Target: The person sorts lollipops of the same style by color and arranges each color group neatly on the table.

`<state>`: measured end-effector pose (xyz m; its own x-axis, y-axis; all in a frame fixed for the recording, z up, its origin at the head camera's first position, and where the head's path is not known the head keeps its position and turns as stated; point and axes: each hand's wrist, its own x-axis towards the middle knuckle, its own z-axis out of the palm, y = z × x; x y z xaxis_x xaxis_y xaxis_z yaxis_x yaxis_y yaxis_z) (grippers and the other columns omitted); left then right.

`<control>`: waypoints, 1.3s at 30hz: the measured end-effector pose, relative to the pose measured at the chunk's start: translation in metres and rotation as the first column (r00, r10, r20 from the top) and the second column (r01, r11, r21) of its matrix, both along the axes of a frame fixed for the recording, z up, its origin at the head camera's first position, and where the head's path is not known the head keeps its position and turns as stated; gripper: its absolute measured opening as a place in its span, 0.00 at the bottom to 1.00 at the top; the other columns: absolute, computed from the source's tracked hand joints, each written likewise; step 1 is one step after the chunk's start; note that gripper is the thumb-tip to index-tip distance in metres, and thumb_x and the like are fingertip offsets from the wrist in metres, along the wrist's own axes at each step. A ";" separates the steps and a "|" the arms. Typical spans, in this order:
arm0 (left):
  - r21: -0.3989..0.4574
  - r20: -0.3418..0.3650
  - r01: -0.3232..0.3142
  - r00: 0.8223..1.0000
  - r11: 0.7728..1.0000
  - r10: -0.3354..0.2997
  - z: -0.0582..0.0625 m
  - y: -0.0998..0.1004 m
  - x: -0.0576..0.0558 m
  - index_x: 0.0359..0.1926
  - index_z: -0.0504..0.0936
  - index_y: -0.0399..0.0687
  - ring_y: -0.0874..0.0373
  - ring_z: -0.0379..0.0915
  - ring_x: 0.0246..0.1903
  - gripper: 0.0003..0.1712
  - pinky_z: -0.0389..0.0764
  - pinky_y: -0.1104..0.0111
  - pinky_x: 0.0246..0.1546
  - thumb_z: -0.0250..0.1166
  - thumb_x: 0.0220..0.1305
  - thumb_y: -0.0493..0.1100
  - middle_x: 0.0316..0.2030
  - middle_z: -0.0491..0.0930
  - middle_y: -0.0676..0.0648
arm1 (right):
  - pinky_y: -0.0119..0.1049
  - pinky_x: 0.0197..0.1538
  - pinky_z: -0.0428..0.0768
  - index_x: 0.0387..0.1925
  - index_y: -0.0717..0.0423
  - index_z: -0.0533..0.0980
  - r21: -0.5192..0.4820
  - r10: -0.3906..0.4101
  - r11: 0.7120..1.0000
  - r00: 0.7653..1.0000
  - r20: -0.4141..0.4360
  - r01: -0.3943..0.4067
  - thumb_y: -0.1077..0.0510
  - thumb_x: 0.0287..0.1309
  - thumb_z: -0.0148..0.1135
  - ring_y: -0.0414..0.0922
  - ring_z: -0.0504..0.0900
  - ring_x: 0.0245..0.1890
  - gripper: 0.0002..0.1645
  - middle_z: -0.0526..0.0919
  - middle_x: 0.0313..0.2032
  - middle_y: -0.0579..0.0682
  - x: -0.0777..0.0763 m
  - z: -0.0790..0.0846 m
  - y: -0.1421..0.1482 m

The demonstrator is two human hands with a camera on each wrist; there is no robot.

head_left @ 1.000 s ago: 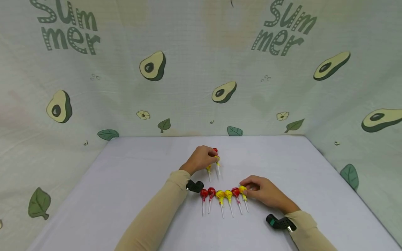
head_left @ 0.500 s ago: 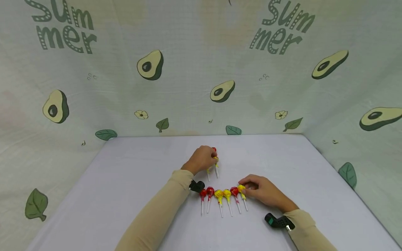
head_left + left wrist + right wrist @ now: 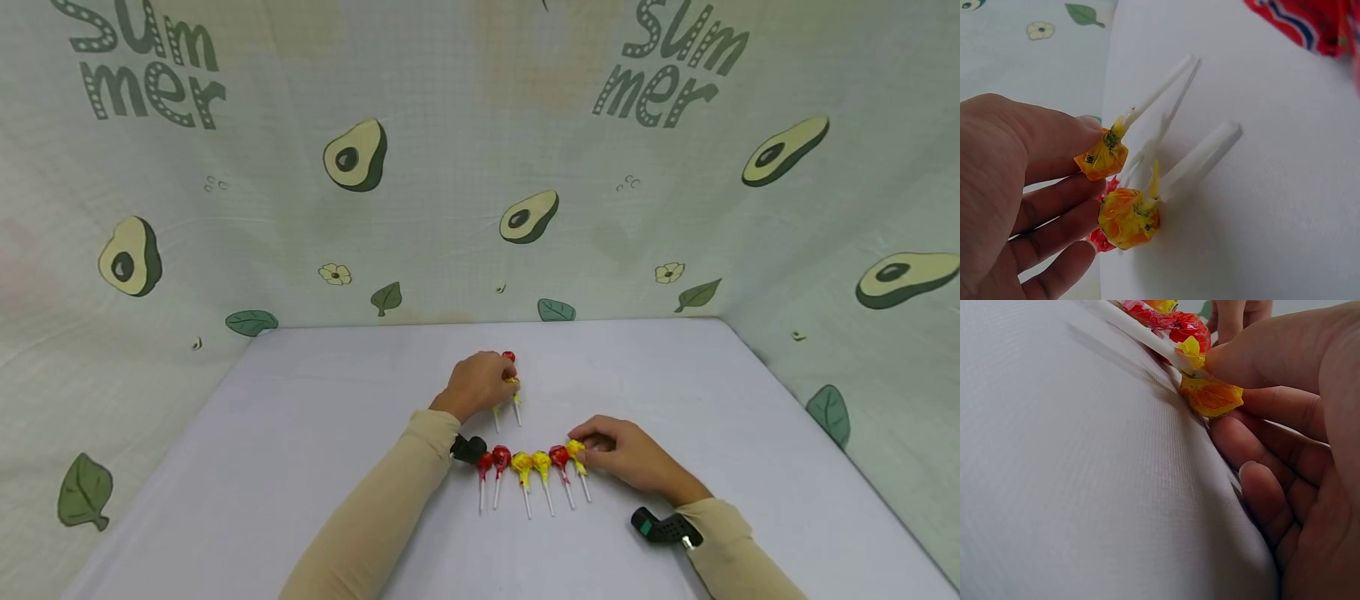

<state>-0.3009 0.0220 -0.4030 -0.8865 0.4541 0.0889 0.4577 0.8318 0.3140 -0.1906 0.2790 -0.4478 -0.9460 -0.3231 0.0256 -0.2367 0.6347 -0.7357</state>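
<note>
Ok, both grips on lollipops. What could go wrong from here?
1. The left grip pinches a yellow lollipop close beside a second yellow one; lifting might knock that one.
2. The black wrist device overlaps the leftmost red lollipop in the head view; it could brush it when moved.
3. The right grip pinches the row's rightmost yellow lollipop; a slip might nudge its red neighbour.

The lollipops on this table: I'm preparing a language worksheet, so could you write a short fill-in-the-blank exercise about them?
The left hand pinches a ____ lollipop.
The right hand pinches the lollipop at the ____ end of the near row.
The near row's sticks point ____ the person.

Missing words: yellow; right; toward.
</note>
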 end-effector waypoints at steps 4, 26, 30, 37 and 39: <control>0.005 -0.020 0.008 1.000 1.000 -0.008 -0.002 -0.002 0.000 0.46 0.89 0.53 0.62 0.74 0.36 0.13 0.78 0.69 0.38 0.68 0.65 0.51 0.38 0.83 0.56 | 0.32 0.42 0.75 0.48 0.43 0.82 0.011 -0.002 1.000 1.000 -0.005 0.003 0.50 0.62 0.68 0.42 0.76 0.40 0.13 0.80 0.42 0.40 0.000 0.000 0.000; -0.017 -0.012 0.041 0.999 0.999 -0.042 -0.008 -0.005 -0.007 0.44 0.90 0.53 0.61 0.73 0.34 0.11 0.78 0.68 0.37 0.69 0.64 0.49 0.37 0.85 0.56 | 0.32 0.42 0.76 0.48 0.43 0.82 0.003 0.000 1.000 1.000 -0.021 0.000 0.51 0.62 0.68 0.41 0.77 0.39 0.13 0.81 0.41 0.40 0.000 -0.001 0.000; -0.020 -0.013 0.048 0.999 0.999 -0.048 -0.008 -0.005 -0.007 0.44 0.90 0.54 0.62 0.74 0.35 0.10 0.78 0.68 0.37 0.69 0.64 0.48 0.38 0.85 0.57 | 0.32 0.42 0.76 0.48 0.42 0.82 0.008 -0.003 1.000 1.000 -0.020 0.003 0.50 0.62 0.68 0.41 0.77 0.39 0.13 0.81 0.41 0.39 0.001 0.000 0.000; -0.021 0.006 0.041 0.999 0.999 -0.041 -0.007 -0.005 -0.005 0.46 0.90 0.54 0.61 0.74 0.36 0.11 0.78 0.68 0.39 0.69 0.64 0.49 0.38 0.85 0.56 | 0.32 0.42 0.76 0.48 0.43 0.82 0.005 -0.006 1.000 1.000 -0.015 0.006 0.50 0.62 0.68 0.42 0.77 0.39 0.13 0.81 0.41 0.40 0.001 0.002 -0.001; -0.027 0.011 0.040 0.999 0.999 -0.039 -0.006 -0.004 -0.005 0.46 0.90 0.54 0.61 0.74 0.36 0.12 0.78 0.68 0.39 0.70 0.64 0.49 0.38 0.85 0.56 | 0.32 0.42 0.76 0.48 0.43 0.82 0.005 -0.005 1.000 1.000 -0.013 0.005 0.50 0.62 0.68 0.42 0.77 0.39 0.13 0.81 0.41 0.40 0.001 0.002 -0.001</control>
